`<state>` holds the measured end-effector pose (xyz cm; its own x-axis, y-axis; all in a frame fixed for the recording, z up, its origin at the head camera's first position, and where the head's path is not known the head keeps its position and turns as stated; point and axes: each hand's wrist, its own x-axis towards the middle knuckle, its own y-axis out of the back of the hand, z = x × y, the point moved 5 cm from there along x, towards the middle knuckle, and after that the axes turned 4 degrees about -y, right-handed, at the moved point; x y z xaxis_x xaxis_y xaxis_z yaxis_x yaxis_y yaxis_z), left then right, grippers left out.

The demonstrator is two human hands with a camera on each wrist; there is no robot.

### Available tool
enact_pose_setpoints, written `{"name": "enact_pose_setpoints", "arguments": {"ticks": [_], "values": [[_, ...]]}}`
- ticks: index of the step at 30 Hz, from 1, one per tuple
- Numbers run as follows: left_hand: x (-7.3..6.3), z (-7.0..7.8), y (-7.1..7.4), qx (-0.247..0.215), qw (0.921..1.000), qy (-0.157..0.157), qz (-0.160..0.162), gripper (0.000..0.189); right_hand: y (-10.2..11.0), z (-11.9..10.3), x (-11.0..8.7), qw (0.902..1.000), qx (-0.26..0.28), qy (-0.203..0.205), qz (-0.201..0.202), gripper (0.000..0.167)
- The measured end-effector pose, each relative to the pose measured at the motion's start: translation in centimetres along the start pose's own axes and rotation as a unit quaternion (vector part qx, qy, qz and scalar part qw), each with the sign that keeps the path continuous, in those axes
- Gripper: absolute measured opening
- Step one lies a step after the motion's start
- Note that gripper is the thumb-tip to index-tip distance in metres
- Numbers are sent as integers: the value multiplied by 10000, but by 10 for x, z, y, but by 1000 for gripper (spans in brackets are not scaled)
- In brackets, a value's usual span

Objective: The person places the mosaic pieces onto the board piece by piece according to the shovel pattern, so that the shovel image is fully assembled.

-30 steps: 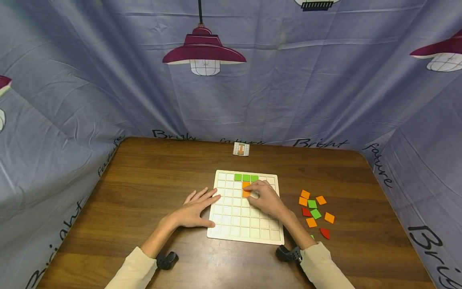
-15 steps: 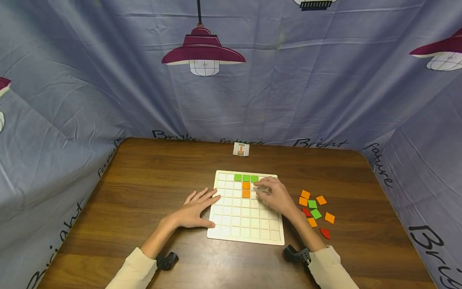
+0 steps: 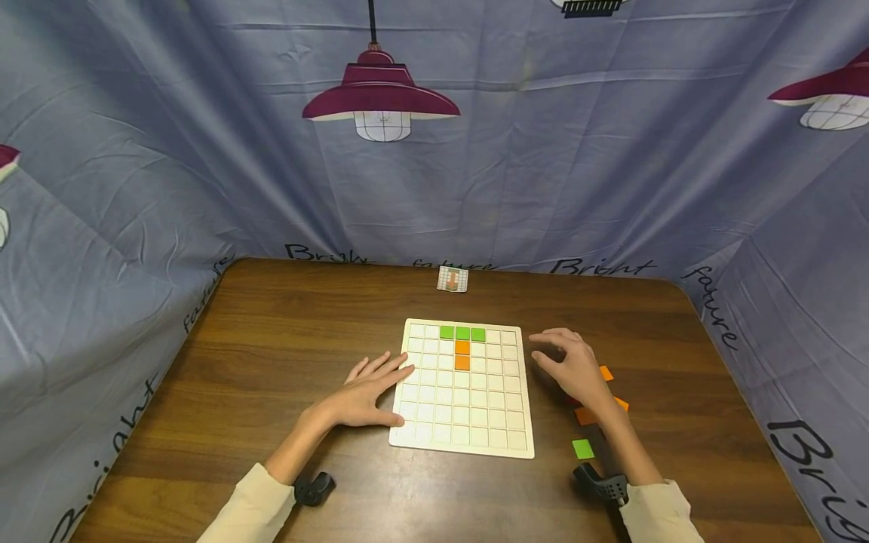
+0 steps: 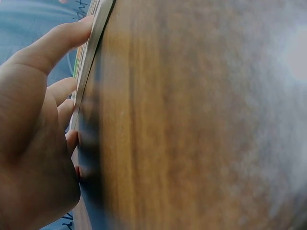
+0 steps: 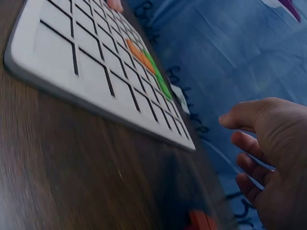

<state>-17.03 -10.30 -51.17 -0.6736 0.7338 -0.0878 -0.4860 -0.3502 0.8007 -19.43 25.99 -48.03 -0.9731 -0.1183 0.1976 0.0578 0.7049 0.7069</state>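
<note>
A pale gridded board (image 3: 462, 418) lies on the wooden table. Three green square tiles (image 3: 463, 332) sit side by side in its far row, and two orange square tiles (image 3: 462, 363) run down from the middle one. My left hand (image 3: 363, 396) rests at the board's left edge, fingers spread, the fingertips and thumb on the rim (image 4: 91, 52). Off the board's right side is my right hand (image 3: 573, 369), fingers loosely bent, thumb apart, nothing between them. It partly covers the loose tiles beneath. The right wrist view shows the hand (image 5: 283, 148) beside the board's corner.
Loose tiles lie on the right: a green one (image 3: 582, 449) near the wrist, orange ones (image 3: 606, 372) partly hidden by the hand and forearm. A small printed card (image 3: 452, 279) lies at the table's back edge, before a blue-grey curtain (image 3: 543, 166).
My right hand has left the orange tiles and moved right, off the board, over toward the loose tiles, which it now partly hides. The left hand has stayed on the board's edge.
</note>
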Motion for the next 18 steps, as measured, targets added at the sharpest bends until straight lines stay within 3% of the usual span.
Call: {"name": "enact_pose_setpoints", "arguments": {"ticks": [7,18], "values": [[0,0,0,-20,10000,-2,-19,90,28,23,-13,9995,-103,-149,268,30],[0,0,1,-26,10000,21,-19,90,63,59,-40,9946,-449,-795,502,33]]}}
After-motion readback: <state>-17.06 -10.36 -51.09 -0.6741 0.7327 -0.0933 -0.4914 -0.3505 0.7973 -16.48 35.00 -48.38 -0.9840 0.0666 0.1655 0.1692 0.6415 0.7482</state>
